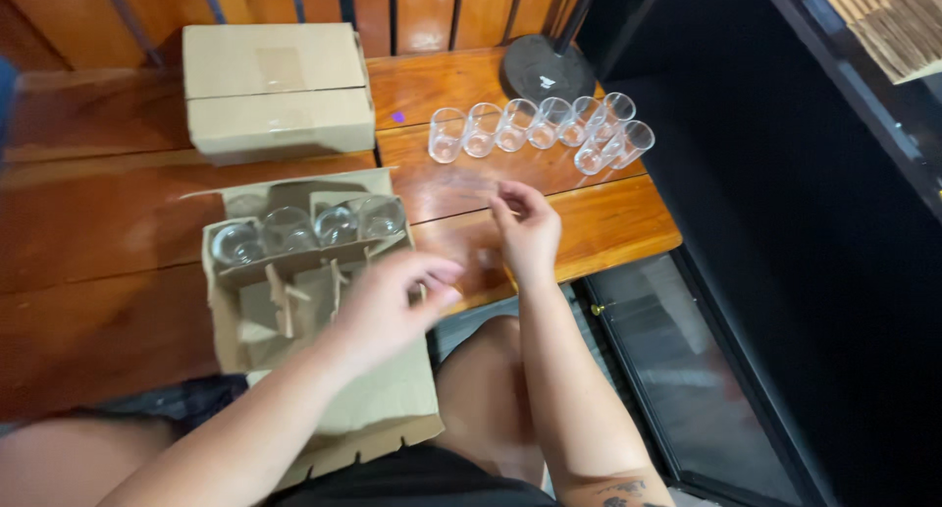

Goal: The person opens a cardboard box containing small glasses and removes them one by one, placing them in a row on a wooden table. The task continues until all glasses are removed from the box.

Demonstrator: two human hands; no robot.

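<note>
Left hand (392,301) hovers over the open cardboard box (294,281), fingers loosely curled, its grip released and nothing in it. Right beneath and behind it, four clear glasses (309,227) sit in the box's back row, between cardboard dividers; the front cells look bare. Right hand (525,232) is up over the wooden counter (608,222), just right of the box, fingers bent and pinched slightly, but it holds nothing that can be made out. Further back on the counter, a line of eight or so empty glasses (540,129) stands upright, touching side by side. A closed cardboard box (278,90) rests behind the open one, and a round black base (547,70) stands near the glass row.
</note>
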